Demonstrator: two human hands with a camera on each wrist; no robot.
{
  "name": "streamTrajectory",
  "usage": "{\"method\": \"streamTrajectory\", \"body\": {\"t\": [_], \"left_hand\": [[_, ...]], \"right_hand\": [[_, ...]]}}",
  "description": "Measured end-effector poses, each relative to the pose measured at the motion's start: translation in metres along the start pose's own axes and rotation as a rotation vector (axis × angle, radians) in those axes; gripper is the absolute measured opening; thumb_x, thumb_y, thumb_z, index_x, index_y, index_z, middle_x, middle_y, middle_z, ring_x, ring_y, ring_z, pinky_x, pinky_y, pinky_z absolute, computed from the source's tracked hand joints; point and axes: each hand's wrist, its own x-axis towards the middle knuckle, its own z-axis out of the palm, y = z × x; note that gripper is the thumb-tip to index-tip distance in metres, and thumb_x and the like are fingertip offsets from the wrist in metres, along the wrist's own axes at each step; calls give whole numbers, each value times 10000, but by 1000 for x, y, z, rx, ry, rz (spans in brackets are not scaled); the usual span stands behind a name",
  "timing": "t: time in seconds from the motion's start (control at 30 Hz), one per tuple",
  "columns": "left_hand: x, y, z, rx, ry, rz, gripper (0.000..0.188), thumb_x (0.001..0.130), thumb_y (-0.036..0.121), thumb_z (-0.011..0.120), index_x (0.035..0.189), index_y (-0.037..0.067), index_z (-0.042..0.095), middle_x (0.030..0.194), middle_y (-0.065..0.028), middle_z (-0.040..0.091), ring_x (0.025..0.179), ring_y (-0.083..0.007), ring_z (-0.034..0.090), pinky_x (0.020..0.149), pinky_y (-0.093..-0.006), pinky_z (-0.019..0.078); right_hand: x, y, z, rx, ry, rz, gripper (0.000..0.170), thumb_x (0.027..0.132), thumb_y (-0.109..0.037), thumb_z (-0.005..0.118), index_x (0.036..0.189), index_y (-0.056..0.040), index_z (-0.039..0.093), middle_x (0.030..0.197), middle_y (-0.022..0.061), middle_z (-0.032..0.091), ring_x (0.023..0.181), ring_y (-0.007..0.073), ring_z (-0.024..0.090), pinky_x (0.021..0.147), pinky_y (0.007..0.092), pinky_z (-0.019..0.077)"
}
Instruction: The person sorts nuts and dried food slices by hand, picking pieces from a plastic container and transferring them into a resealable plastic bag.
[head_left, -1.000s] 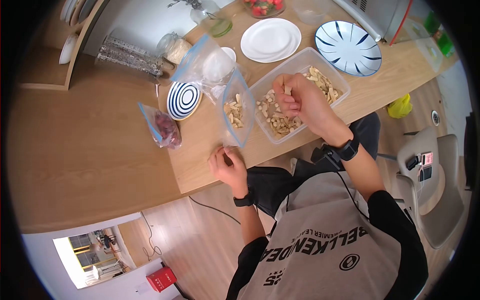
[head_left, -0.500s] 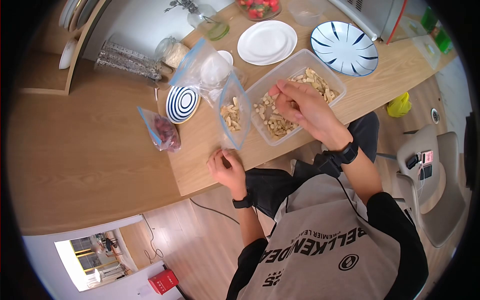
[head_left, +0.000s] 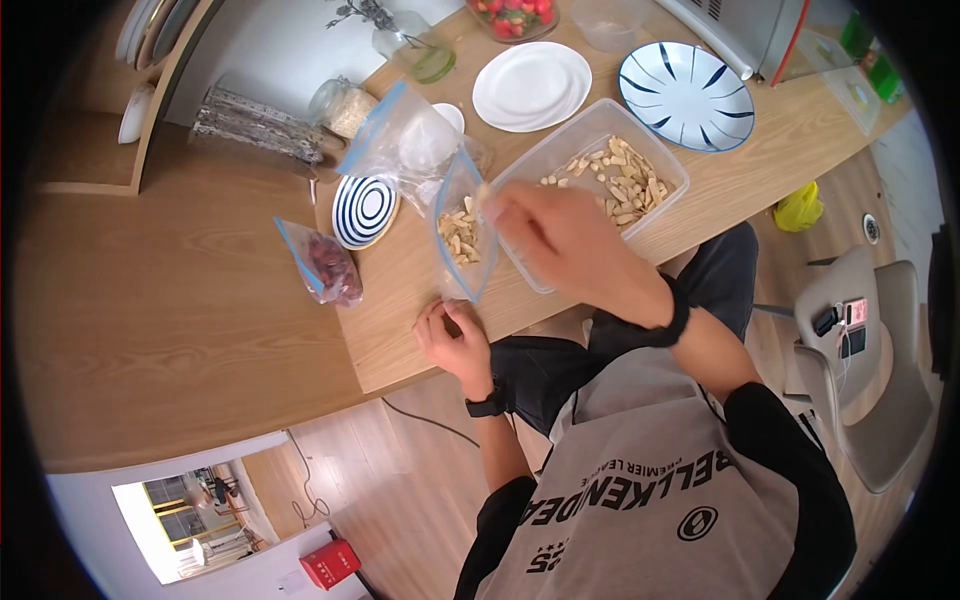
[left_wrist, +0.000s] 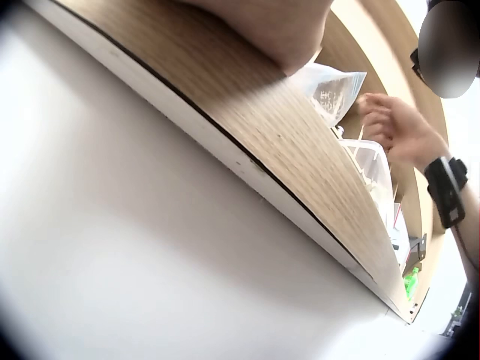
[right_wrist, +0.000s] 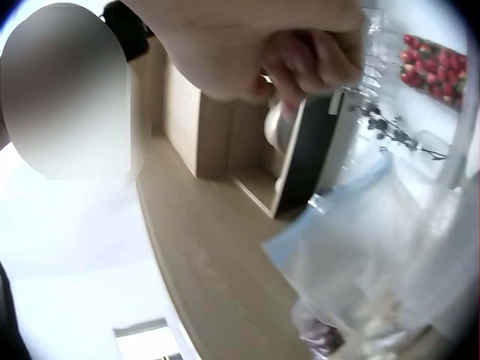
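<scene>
My right hand is over the left edge of the clear box, fingers curled, pinching a small pale piece beside the open zip bag. Pale sliced pieces lie in the box, and more are inside that bag. Loosely curled and holding nothing, my left hand rests at the table edge just below the bag. In the right wrist view the right hand is curled above a blue-edged bag; the piece cannot be made out there.
Behind the open bag lies another clear zip bag. To the left are a bag of dark red pieces and a blue-ringed plate. A white plate, a blue-striped plate and a glass vase stand farther back.
My right hand has moved left from above the box's contents to the open bag's side, uncovering more pieces in the box. The left hand has barely moved.
</scene>
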Motion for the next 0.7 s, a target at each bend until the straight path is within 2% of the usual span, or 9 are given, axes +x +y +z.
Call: {"method": "streamTrajectory", "body": {"t": [0.13, 0.2, 0.27, 0.3, 0.37, 0.4, 0.47, 0.57, 0.7], "left_hand": [[0, -6, 3, -26, 17, 12, 175, 1000, 119, 646, 934, -37, 691, 1014, -183, 700, 949, -370, 641, 829, -465, 500], [-2, -4, 1, -18, 6, 2, 171, 999, 117, 647, 936, -35, 695, 1013, -182, 701, 946, -368, 642, 831, -463, 500], [2, -4, 0, -18, 0, 14, 168, 998, 116, 647, 938, -32, 698, 1012, -181, 703, 943, -367, 643, 834, -460, 501], [2, -3, 0, -20, 0, 4, 155, 982, 111, 657, 934, -29, 702, 1020, -179, 707, 943, -374, 644, 832, -463, 507], [1, -1, 2, -33, -2, -7, 143, 967, 107, 667, 929, -26, 705, 1029, -177, 711, 943, -382, 644, 831, -466, 513], [1, -2, 3, -32, 12, -8, 145, 968, 108, 667, 925, -26, 705, 1030, -175, 712, 945, -379, 643, 831, -466, 512], [1, -2, 4, -33, 22, -9, 147, 969, 109, 667, 921, -25, 705, 1032, -173, 712, 947, -377, 642, 832, -465, 511], [1, -2, 1, -16, 9, -17, 145, 967, 111, 669, 926, -23, 704, 1035, -170, 714, 954, -375, 642, 835, -465, 510], [2, -2, 0, -18, -9, 2, 168, 1004, 122, 644, 955, -26, 707, 1014, -171, 710, 951, -363, 650, 849, -447, 501]], "right_hand": [[-6, 33, 19, 248, -23, 78, 197, 1064, -200, 550, 1061, -48, 676, 816, 42, 632, 695, 153, 606, 617, 355, 447], [-10, 38, 14, 672, 86, 275, 214, 1083, -181, 490, 1117, -60, 663, 882, 29, 646, 736, 164, 609, 619, 332, 445], [-8, 55, 8, 1016, 217, 424, 249, 1068, -126, 444, 1219, -56, 630, 998, 46, 682, 857, 186, 630, 707, 314, 478], [-9, 61, 3, 1017, 221, 422, 249, 1068, -126, 444, 1219, -56, 630, 998, 46, 682, 857, 186, 630, 707, 314, 478], [-11, 65, -11, 1448, 211, 367, 328, 1000, -44, 436, 1293, -12, 581, 1148, 146, 690, 1082, 254, 664, 918, 333, 530], [-13, 62, -14, 1441, 216, 365, 328, 1000, -44, 436, 1293, -12, 581, 1148, 146, 690, 1082, 254, 664, 918, 333, 530], [-17, 54, -15, 1486, 184, 424, 407, 945, 53, 411, 1331, 29, 538, 1264, 224, 654, 1311, 349, 597, 1132, 406, 486], [-19, 62, -10, 1539, 169, 392, 465, 890, 123, 409, 1331, 40, 531, 1335, 272, 612, 1391, 417, 540, 1230, 462, 430], [-17, 64, -11, 1589, 153, 373, 491, 867, 159, 397, 1329, 48, 520, 1355, 282, 591, 1391, 426, 535, 1226, 460, 445]]}}
